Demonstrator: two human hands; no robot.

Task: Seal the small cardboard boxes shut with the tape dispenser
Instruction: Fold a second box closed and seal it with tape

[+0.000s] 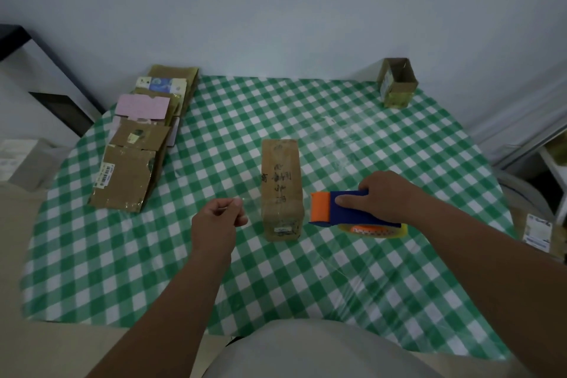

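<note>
Cardboard box (282,190) (closed, with handwriting on top) lies at the middle of the desk (352,285), between the hands. Right hand (389,193) grips the tape dispenser (346,209) just beside the box. Left hand (219,218) is curled, pinching what looks like clear tape. Flattened boxes (138,150) line the left edge

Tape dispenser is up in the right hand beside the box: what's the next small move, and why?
Probably bring the left hand across to the brown box and press down whatever it pinches. The right hand holds the tape dispenser just right of the box; a faint clear strip seems to span between them, though I cannot confirm it.
</note>
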